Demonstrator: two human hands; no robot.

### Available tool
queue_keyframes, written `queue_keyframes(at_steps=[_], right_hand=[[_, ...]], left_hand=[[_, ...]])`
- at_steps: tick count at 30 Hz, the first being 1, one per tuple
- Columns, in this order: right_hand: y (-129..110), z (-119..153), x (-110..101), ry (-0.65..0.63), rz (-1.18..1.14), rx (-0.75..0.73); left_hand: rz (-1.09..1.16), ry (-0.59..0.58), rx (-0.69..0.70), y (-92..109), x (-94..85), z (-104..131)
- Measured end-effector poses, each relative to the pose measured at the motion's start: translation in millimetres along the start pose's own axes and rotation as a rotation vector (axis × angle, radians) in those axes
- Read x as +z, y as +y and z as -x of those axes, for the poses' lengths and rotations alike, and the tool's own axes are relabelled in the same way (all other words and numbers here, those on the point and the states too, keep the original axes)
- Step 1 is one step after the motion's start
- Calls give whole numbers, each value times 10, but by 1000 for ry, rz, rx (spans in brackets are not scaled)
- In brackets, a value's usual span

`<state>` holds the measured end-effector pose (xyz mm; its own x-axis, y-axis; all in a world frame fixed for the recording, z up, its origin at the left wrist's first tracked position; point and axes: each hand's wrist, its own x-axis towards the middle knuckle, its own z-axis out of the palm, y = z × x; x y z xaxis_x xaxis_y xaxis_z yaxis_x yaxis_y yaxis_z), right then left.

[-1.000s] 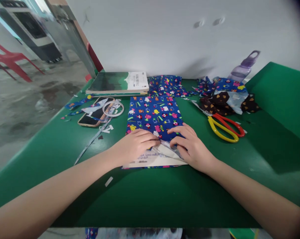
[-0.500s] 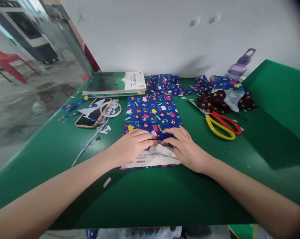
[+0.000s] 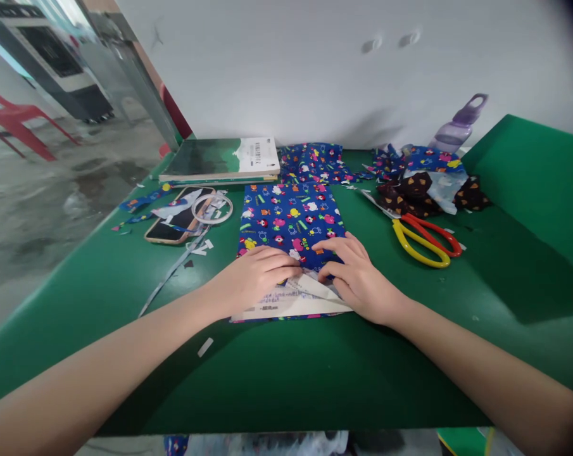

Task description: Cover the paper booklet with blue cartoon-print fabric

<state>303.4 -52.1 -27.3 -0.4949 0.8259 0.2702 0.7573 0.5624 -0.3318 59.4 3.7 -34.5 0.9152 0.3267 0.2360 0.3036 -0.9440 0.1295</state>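
- Head view: the blue printed cloth lies on the green table, with printed paper on its near part.
- The left hand rests on the near left part of the cloth and the paper, its fingers close together and gently bent; whether they pinch anything, I cannot tell.
- The right hand is at the cloth's near right part, its fingers curved and somewhat apart over the cloth and a turned-up bit of paper; I cannot tell whether they grip it.
- Left of the cloth: a phone partly covered by scraps, with a white ring overlapping its edge.
- Behind the cloth, to the left: stacked books; straight behind it, another printed piece.
- Right of the cloth: scissors with one yellow and one red handle.
- Beyond the cloth, farther right: a fabric heap and a purple bottle.
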Motion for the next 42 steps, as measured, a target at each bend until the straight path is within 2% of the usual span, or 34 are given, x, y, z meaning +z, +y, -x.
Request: queue_keyframes(at_steps=[4,9,15,27,31,37,42], right_hand=[[-11,9,9,-10,-20,13],[-29,10,-59,168,-80,61],[-73,10,-62,4,-119,197],[-116,-10,-98,-68,-287,205],[-108,-14,-80,-58,-304,239],[-55,-39,-60,-78,-329,253],[-41,-50,-72,-101,-338,240]], left_hand=[[3,-5,2,4,-3,-6],[6,28,2,14,-15,-18],[-101,135,29,47,-46,-27],[-85,346,-22,106,-4,16],[-104,340,-39,116,-12,13],[-160,271,-37,133,-37,-22],[-120,323,-102,293,-46,-100]])
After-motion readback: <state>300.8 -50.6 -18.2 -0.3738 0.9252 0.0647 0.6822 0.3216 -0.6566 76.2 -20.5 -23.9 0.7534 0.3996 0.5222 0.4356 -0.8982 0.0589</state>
